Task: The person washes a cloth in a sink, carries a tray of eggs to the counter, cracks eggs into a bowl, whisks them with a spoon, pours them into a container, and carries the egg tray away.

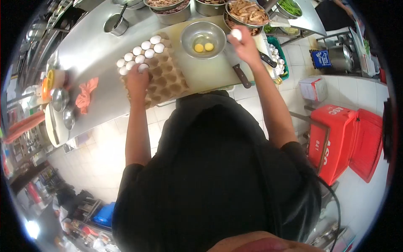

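Observation:
My right hand (pixel 246 48) is raised to the right of a metal bowl, its fingers closed round a white egg (pixel 236 34). Two yolks in clear egg white lie in the metal bowl (pixel 185 41). Over the cardboard egg tray (pixel 170 86), my left hand (pixel 137 82) has its fingers closed on another white egg (pixel 143 67); whether that egg is still in its cup I cannot tell. Several white eggs (pixel 149 53) fill the tray's far left part, and the cups towards me hold nothing. Tray and bowl are on or beside a pale cutting board (pixel 199 75).
A brown-handled knife (pixel 241 76) and a black-handled one (pixel 268 59) lie right of the bowl. Beyond the counter's right edge, a green basket (pixel 286 69) holds white shells. Filled bowls (pixel 170 17) line the back. A pink cloth (pixel 86 95) lies left. A red box (pixel 331 138) stands right.

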Tool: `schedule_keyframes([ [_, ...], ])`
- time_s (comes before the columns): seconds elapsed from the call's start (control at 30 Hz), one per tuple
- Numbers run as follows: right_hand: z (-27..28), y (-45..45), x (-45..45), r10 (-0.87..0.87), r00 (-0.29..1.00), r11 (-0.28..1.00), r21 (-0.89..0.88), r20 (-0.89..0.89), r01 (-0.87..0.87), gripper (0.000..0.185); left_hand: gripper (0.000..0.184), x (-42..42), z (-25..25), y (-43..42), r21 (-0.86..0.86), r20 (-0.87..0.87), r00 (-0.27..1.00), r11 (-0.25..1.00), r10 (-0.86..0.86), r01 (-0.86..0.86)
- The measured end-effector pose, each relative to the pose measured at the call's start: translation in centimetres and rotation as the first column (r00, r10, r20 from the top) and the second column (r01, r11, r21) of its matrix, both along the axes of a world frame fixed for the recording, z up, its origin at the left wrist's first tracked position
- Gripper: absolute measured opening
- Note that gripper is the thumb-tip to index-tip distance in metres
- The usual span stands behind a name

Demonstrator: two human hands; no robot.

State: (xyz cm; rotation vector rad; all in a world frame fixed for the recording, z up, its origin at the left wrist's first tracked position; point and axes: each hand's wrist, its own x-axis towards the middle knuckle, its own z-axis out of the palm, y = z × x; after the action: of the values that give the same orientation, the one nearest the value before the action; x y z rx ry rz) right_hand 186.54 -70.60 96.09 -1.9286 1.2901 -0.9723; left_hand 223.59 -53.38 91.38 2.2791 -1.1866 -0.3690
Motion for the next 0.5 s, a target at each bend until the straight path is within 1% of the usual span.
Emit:
schedule_keyframes([
  [0.1, -1.3, -1.6, 4.2, 0.127, 0.964, 0.977, 0.195, -0.232, -0.081, 0.042, 0.04, 0.7, -0.9, 0.0, 0.007, -0.059, 0.998, 0.999, 0.033, -0.033],
  [0.2, -1.3, -2.5, 6.9, 0.192, 0.885, 0.974, 0.192, -0.425, -0.119, 0.046, 0.035, 0.9, -1.7, 0.3, -0.091, -0.037, 0.997, 0.993, 0.074, -0.077],
  [0.23, -1.2, -2.6, 7.6, 0.174, 0.858, 0.978, 0.185, -0.484, -0.094, 0.045, 0.034, 0.9, -1.9, 0.3, -0.093, -0.122, 0.984, 0.985, 0.132, -0.144],
  [0.27, -0.4, -2.5, 8.1, 0.185, 0.841, 0.978, 0.181, -0.508, -0.105, 0.045, 0.034, 1.0, -2.2, 0.6, -0.134, -0.186, 0.972, 0.976, 0.147, -0.173],
  [0.33, 0.9, -2.4, 9.1, 0.199, 0.808, 0.977, 0.175, -0.554, -0.121, 0.044, 0.032, 1.3, -2.8, 0.8, -0.209, -0.31, 0.938, 0.95, 0.158, -0.23],
  [0.4, 0.8, -2.8, 9.6, 0.194, 0.779, 0.98, 0.15, -0.596, -0.129, 0.045, 0.036, 1.4, -3.2, 1.2, -0.265, -0.405, 0.904, 0.929, 0.135, -0.257],
  [0.43, 0.8, -3.0, 9.9, 0.19, 0.764, 0.981, 0.136, -0.616, -0.134, 0.045, 0.038, 1.6, -3.4, 1.3, -0.293, -0.449, 0.885, 0.916, 0.12, -0.273],
  [0.5, 1.2, -2.8, 10.1, 0.168, 0.731, 0.985, 0.077, -0.661, -0.157, 0.045, 0.036, 1.8, -3.9, 1.5, -0.333, -0.452, 0.885, 0.898, 0.115, -0.287],
])
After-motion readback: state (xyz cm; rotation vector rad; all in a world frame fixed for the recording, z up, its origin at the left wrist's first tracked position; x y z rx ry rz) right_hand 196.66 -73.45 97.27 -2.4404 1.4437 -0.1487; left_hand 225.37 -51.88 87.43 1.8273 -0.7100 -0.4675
